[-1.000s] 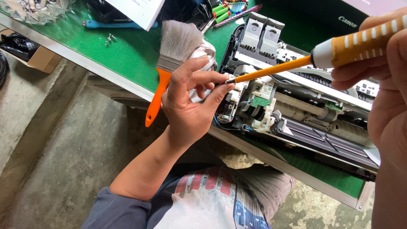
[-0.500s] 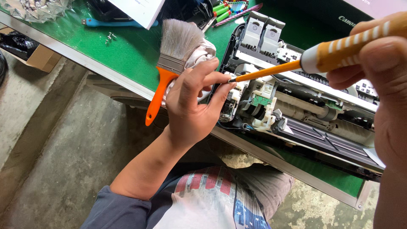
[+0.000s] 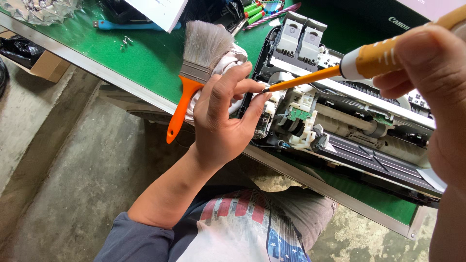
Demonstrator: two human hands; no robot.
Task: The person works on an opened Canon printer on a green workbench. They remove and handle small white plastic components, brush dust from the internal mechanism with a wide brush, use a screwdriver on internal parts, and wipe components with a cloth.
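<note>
The right hand [image 3: 432, 97] is clamped around the handle of an orange-shafted screwdriver [image 3: 340, 70], whose long axis slants down and leftward over the opened printer [image 3: 349, 126]. Its tip meets the left hand [image 3: 225, 116] at the printer's left end, where thumb and forefinger pinch together at the tip; whether they grip something tiny, I cannot tell. That hand also holds a paintbrush [image 3: 194, 73] and a white rag [image 3: 228, 60].
</note>
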